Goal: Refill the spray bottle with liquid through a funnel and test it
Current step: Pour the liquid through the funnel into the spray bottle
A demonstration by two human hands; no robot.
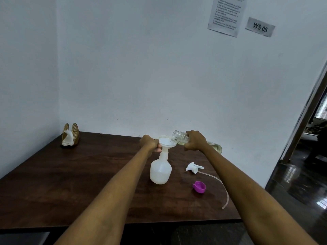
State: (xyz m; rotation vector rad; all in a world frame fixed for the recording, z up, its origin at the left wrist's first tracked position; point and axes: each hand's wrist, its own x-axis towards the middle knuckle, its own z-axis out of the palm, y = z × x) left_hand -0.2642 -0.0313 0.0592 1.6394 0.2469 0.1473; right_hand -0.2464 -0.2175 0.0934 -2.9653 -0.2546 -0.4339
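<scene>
A translucent white spray bottle (pixel 160 171) stands upright on the dark wooden table (pixel 70 183), its neck open and a white funnel (pixel 167 141) seated in it. The left hand (pixel 149 143) is curled around the funnel's rim on its left side, thumb and fingers gripping the edge and holding it steady over the bottle. The right hand (pixel 195 140) is wrapped around a clear glass bottle (pixel 180 137) that lies tipped nearly horizontal, its open threaded mouth just above the funnel's bowl; pale yellowish liquid shows in the bottle's lower end behind the hand, and a thin stream seems to run from the mouth into the funnel, though it is too faint to be sure. Both forearms reach forward from the near edge of the table. To the right of the spray bottle, apart from it, lies the white trigger sprayer head (pixel 193 167) on its side, with its long clear dip tube (pixel 223 188) curving away toward the near right of the table. Between the sprayer head and the tube's end rests a purple cap (pixel 199 187), lying open side tilted up. At the far left corner of the table sits a gold wire napkin holder (pixel 70 135) with a white tissue in it. On the pale wall above hang a printed instruction sheet (pixel 227 15) and a small label reading WS 05 (pixel 260 27). A doorway (pixel 311 138) opens at the right.
</scene>
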